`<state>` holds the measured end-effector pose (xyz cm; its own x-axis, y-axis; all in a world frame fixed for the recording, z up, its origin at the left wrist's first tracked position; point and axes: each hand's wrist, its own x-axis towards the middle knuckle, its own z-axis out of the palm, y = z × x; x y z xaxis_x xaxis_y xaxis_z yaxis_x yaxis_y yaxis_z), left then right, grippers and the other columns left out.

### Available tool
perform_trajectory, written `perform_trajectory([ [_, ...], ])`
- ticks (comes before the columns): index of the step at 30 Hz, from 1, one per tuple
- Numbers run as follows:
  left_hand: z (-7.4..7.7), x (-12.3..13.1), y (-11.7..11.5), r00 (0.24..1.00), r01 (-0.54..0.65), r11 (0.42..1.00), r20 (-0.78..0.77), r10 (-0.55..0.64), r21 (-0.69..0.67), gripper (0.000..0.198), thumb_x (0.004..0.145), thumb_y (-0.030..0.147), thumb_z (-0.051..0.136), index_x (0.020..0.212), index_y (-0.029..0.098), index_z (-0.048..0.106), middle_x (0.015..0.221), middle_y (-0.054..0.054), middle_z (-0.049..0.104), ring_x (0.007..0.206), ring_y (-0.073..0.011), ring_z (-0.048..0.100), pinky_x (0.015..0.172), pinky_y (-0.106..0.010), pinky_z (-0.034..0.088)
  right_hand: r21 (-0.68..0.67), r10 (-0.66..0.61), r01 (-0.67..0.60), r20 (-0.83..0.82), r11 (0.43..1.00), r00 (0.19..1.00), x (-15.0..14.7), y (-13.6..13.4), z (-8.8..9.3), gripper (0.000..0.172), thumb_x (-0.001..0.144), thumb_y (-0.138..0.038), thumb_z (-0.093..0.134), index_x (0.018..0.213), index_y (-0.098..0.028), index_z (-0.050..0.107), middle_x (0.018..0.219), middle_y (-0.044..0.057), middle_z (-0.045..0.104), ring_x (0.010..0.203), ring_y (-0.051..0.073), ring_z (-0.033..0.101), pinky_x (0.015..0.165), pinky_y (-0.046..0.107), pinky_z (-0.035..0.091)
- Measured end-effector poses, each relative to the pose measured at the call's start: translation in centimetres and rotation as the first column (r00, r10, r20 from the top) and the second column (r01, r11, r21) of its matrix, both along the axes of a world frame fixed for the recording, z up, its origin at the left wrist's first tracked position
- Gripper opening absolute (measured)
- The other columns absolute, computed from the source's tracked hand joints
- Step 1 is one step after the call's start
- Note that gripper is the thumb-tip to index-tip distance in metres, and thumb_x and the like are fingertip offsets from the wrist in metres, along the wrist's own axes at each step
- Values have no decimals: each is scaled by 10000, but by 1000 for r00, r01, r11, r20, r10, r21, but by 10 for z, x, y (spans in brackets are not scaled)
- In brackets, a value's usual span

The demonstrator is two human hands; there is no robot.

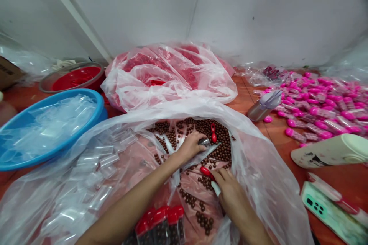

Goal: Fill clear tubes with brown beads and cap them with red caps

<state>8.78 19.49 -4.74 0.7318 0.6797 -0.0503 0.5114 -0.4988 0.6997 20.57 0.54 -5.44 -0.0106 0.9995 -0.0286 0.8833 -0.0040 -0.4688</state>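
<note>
My left hand is closed around a small clear plastic container, tilted over a heap of brown balls. Nearer to me, my right hand grips a small red scoop, partly hidden by the fingers. Something white shows at that hand's thumb; I cannot tell if it is tape or a wrap. Another red piece, spoon-like in shape, lies on the balls. Below my arms stand several filled containers with red lids.
A large clear plastic sheet lies under the balls and clear tubes. Left is a blue basin of clear pieces, with a red-filled bowl behind. Pink-capped tubes, a bottle, a tumbler and a phone lie right.
</note>
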Motion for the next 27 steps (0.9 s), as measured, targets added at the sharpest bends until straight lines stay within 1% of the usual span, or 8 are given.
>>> perform_trajectory([
  [5, -8, 7, 0, 995, -56, 995, 80, 62, -77, 586, 645, 257, 715, 1205, 174, 564, 1097, -69, 617, 964, -213, 562, 842, -293, 412, -7, -6, 6, -14, 1000, 1000, 0, 0, 0, 767, 598, 110, 337, 1250, -260, 495, 1073, 45, 567, 995, 213, 522, 870, 338, 439],
  [9, -9, 6, -2, 989, -49, 994, 132, 61, -93, 595, 648, 278, 716, 1217, 200, 559, 1079, -53, 614, 952, -208, 558, 843, -299, 408, -5, -13, 13, 0, 1000, 1000, -1, 1, 3, 710, 647, 93, 354, 1245, -263, 498, 1035, 46, 574, 971, 212, 531, 853, 327, 446],
  [15, -1, 1, -9, 949, -63, 972, 289, 130, -228, 566, 636, 276, 734, 1177, 192, 593, 998, -40, 584, 933, -187, 551, 847, -292, 410, 34, -9, 8, 6, 999, 1000, -1, 1, 2, 680, 618, 92, 357, 1174, -253, 540, 1011, 44, 585, 954, 210, 544, 822, 325, 459],
  [18, 6, -3, -16, 912, -89, 937, 351, 213, -338, 537, 608, 254, 758, 1122, 177, 625, 1000, -47, 587, 943, -185, 551, 878, -300, 401, 69, -12, 11, 12, 998, 1000, -2, 1, 3, 562, 660, 70, 396, 1095, -235, 579, 984, 51, 593, 927, 214, 555, 804, 337, 466],
  [21, 16, -12, -26, 860, -102, 867, 395, 324, -487, 515, 568, 220, 780, 1059, 164, 637, 994, -48, 613, 924, -180, 557, 878, -311, 409, 105, -16, 16, -5, 994, 1000, -2, 1, 7, 418, 735, 10, 448, 1035, -236, 604, 966, 53, 610, 915, 219, 561, 796, 351, 470],
  [23, 26, -21, -35, 818, -63, 788, 420, 393, -613, 527, 541, 203, 794, 1036, 157, 618, 968, -44, 628, 884, -166, 568, 843, -303, 429, 119, -26, 32, -55, 992, 998, 0, 0, 9, 353, 780, -52, 471, 1036, -247, 615, 957, 51, 627, 911, 222, 564, 797, 360, 469],
  [25, 37, -33, -46, 781, -11, 706, 435, 448, -708, 549, 520, 187, 808, 1027, 163, 597, 937, -34, 636, 851, -150, 581, 817, -290, 442, 105, -76, 95, -173, 990, 982, 3, -2, 10, 307, 822, -130, 474, 1067, -249, 615, 984, 54, 643, 928, 228, 570, 821, 381, 463],
  [27, 49, -46, -57, 748, 18, 633, 431, 505, -774, 571, 504, 172, 818, 1026, 173, 587, 926, -31, 641, 835, -148, 595, 793, -285, 454, 55, -164, 199, -374, 978, 913, 4, -3, 10, 285, 849, -229, 484, 1108, -239, 605, 1076, 63, 641, 1004, 240, 565, 880, 405, 440],
])
